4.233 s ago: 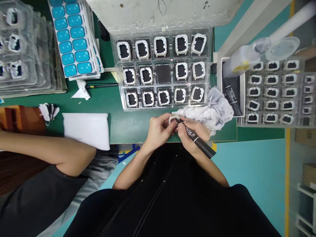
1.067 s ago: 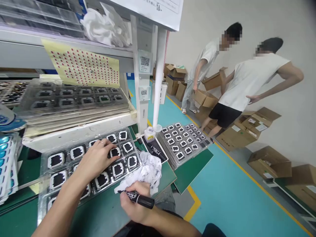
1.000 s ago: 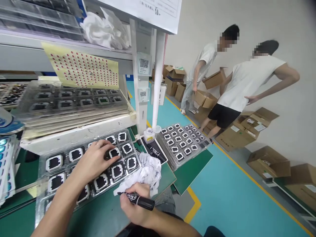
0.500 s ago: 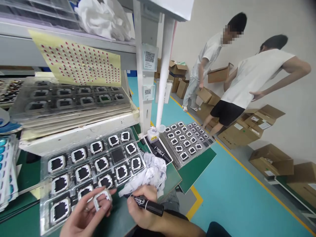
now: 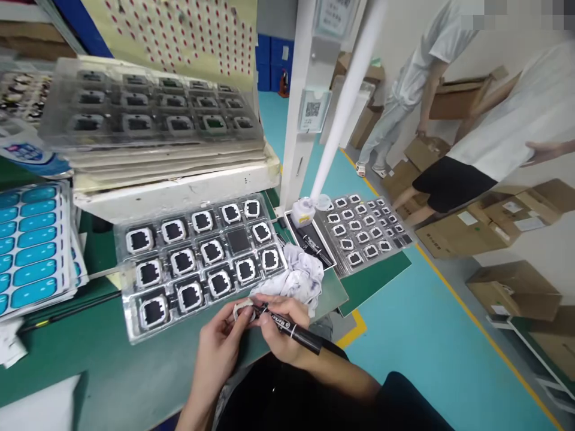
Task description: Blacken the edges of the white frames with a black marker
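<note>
Between the fingers of my left hand (image 5: 221,344) is a small white square frame (image 5: 243,306) with rounded corners. My right hand (image 5: 285,332) grips a black marker (image 5: 299,335), its tip end right at the frame; whether the tip touches is too small to tell. Just beyond my hands lies a clear plastic tray (image 5: 131,326) of white frames with black centres. One pocket (image 5: 239,240) of it holds no frame. A stained white cloth (image 5: 302,278) lies crumpled at the tray's right corner.
A small box (image 5: 333,263) holds markers and a white bottle (image 5: 303,212). Another filled tray (image 5: 359,230) lies farther right. Stacked trays (image 5: 171,114) stand behind, beside blue sticker sheets (image 5: 36,251). A white post (image 5: 300,149) rises at the bench. Two people stand among cardboard boxes (image 5: 507,293).
My hands have come together, bringing the marker's tip end to the white frame. The view has tilted down and shifted left, so the bench shows more of its front.
</note>
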A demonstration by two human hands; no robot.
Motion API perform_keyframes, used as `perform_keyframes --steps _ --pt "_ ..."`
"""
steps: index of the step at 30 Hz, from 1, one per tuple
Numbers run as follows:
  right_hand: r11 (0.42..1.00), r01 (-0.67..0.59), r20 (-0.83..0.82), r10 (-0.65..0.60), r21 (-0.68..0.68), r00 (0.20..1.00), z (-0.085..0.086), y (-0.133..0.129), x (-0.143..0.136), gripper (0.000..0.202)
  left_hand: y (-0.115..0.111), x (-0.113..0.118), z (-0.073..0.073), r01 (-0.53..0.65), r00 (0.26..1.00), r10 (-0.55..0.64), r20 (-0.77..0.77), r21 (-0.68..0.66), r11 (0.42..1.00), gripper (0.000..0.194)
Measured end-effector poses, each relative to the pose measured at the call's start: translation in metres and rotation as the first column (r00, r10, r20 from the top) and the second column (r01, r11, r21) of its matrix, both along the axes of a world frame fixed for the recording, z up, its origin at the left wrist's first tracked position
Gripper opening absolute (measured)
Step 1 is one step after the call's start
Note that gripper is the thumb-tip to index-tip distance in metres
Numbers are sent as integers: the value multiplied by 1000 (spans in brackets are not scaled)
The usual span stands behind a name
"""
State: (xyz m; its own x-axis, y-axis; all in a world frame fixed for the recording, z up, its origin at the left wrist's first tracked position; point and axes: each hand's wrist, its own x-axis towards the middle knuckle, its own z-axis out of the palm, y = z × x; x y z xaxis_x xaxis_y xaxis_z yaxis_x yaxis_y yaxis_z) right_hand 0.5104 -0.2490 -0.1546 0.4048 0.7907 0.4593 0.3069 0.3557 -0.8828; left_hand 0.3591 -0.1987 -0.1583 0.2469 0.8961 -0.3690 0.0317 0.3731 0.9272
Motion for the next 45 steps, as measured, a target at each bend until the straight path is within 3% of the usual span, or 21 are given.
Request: perform_keyframes --steps 8,15,22,29,45 --pt "998 -10 19 8 68 1000 2 3 -1 14 -7 8 17 15 1000 -15 -4 62 998 38" --pt "1000 1 68 -2 24 998 12 5 4 13 -7 13 11 -6 1000 7 -7 90 996 33" --pt "999 -51 109 52 -10 993 14 5 7 18 -4 18 16 -91 996 88 31 108 990 31" --pt "995 -63 247 42 77 968 12 12 5 29 -5 17 11 -104 993 94 72 145 984 27" --pt "993 -93 343 62 74 937 13 18 5 26 -8 14 12 -93 995 99 -20 205 974 27"
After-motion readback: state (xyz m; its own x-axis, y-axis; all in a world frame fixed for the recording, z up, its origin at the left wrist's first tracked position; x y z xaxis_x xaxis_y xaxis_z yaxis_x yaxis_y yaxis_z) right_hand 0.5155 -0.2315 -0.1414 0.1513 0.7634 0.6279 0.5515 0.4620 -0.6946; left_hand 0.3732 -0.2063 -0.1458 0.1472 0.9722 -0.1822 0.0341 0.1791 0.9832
